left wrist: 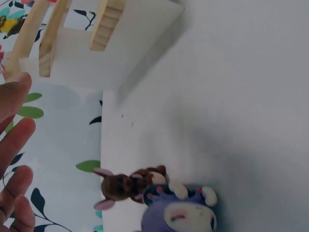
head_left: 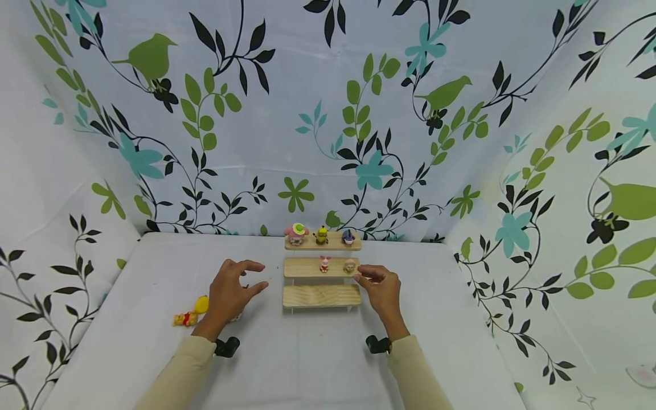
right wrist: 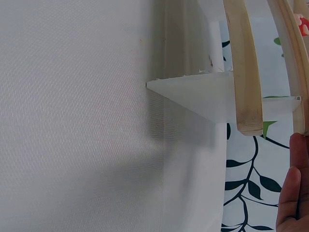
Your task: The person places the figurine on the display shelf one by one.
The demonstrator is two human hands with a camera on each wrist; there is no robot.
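A white counter [head_left: 318, 364] fills the lower half of the head view, walled on three sides by a leaf-and-bird patterned cloth [head_left: 328, 114] that meets the counter's far edge just behind a small three-step wooden shelf [head_left: 322, 296]. The widest bare stretch of counter lies in front of the shelf, between the two sleeves, with more open surface to the right of the right hand. The shelf's lowest step carries nothing; the middle step [head_left: 307, 267] holds a pink figure [head_left: 325, 263] near its centre and a tan figure [head_left: 349, 265] close to its right edge; the top step holds a pink-hatted figure [head_left: 296, 233], a yellow figure [head_left: 321, 234] and a blue-grey figure [head_left: 348, 236] in a row. The right hand [head_left: 380, 289] hovers at the shelf's right end, its fingertips just beside the tan figure, thumb and forefinger drawn near each other but pinching nothing that can be seen. The left hand [head_left: 229, 293] hangs above the counter left of the shelf, its grip spread and loosely bent, holding nothing. Just left of it lies a yellow-and-orange toy [head_left: 191, 314] on the counter. In the left wrist view a brown long-eared figure [left wrist: 126, 185] and a purple round-faced figure [left wrist: 179, 210] lie touching each other on the counter below that hand.
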